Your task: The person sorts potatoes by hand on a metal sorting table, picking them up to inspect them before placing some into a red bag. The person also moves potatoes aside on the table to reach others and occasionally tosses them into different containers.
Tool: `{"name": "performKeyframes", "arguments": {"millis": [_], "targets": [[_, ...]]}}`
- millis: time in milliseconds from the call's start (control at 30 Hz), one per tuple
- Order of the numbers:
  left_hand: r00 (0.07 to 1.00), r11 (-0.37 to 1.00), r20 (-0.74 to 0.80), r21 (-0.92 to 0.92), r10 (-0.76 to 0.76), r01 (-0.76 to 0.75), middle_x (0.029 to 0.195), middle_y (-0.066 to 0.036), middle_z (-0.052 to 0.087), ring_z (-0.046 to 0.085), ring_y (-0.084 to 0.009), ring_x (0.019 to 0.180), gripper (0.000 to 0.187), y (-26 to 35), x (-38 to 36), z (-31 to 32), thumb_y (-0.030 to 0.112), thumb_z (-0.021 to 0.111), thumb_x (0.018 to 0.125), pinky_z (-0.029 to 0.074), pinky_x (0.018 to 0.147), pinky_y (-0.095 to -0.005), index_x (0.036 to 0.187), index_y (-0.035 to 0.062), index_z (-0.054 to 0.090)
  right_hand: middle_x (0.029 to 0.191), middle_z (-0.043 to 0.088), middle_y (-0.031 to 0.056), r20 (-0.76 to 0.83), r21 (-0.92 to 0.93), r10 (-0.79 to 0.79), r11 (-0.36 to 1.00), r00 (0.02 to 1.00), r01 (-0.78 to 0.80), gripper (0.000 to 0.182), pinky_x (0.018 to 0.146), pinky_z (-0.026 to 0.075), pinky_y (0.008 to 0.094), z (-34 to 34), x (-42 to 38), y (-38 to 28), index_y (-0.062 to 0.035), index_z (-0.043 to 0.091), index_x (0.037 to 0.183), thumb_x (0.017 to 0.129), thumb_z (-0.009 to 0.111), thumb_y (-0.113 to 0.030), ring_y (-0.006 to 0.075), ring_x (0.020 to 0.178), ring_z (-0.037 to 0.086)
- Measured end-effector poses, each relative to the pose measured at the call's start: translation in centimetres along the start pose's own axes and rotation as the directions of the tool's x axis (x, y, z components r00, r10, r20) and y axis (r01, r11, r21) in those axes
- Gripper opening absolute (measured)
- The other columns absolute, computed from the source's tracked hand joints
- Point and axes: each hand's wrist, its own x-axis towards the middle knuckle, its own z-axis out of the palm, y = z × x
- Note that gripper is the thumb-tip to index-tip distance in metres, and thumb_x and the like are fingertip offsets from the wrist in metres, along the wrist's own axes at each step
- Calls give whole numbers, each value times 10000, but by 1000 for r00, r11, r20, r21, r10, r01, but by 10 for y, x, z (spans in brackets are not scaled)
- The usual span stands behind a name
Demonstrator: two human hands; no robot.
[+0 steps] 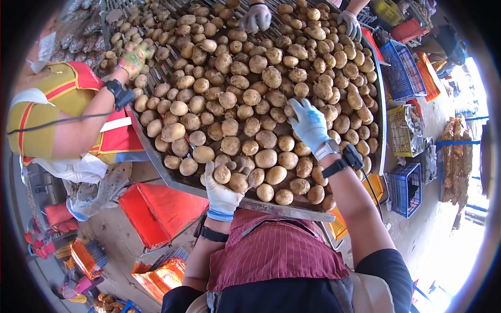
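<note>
A grey floor (pixel 430 208) runs beneath a large metal-rimmed sorting table (pixel 384 125), its far end slatted, its surface thickly covered with soil-marked potatoes (pixel 271 77). A co-worker in yellow and red (pixel 62 117) stands at the left; a red bin (pixel 136 216) sits below the near edge, blue plastic crates (pixel 403 70) on the right. The gloved left hand (pixel 224 188) curls around two potatoes (pixel 222 175) by the rim; the blue-gloved right hand (pixel 310 122) reaches among others, its grip impossible to tell.
</note>
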Motion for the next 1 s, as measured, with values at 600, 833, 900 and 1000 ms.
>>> {"name": "performKeyframes", "arguments": {"millis": [600, 833, 900, 1000], "targets": [[954, 995, 298, -100, 17, 13, 1196, -122, 582, 601, -281, 904, 601, 19, -23, -17, 532, 515, 883, 510, 731, -491, 1328, 128, 508, 1452, 424, 231, 295, 34, -45, 999, 955, 36, 741, 881, 519, 453, 28, 41, -78, -3, 322, 1456, 792, 603, -170, 368, 1090, 618], [849, 860, -146, 140, 507, -490, 1006, -107, 670, 639, -266, 770, 494, 141, -117, -116, 533, 525, 863, 516, 693, -494, 1110, 120, 632, 1171, 550, 196, 403, -203, -61, 967, 913, 154, 649, 663, 548, 456, 35, 22, -84, 3, 312, 1454, 859, 505, -171, 336, 835, 681], [720, 760, -244, 205, 650, -617, 1003, -120, 672, 636, -235, 750, 397, 185, -147, -179, 385, 557, 901, 504, 650, -361, 1160, 90, 619, 1080, 588, 180, 348, -230, -58, 962, 936, 145, 591, 611, 538, 453, 53, 26, -85, 43, 345, 1406, 880, 493, -181, 326, 804, 680], [766, 738, -51, 316, 641, -597, 1083, -93, 652, 645, -221, 845, 355, 233, -164, -251, 333, 572, 922, 517, 701, -333, 1188, 102, 613, 1057, 604, 177, 327, -234, -71, 960, 942, 154, 599, 637, 547, 461, 49, 20, -82, 3, 378, 1392, 857, 549, -204, 336, 830, 684]]}}
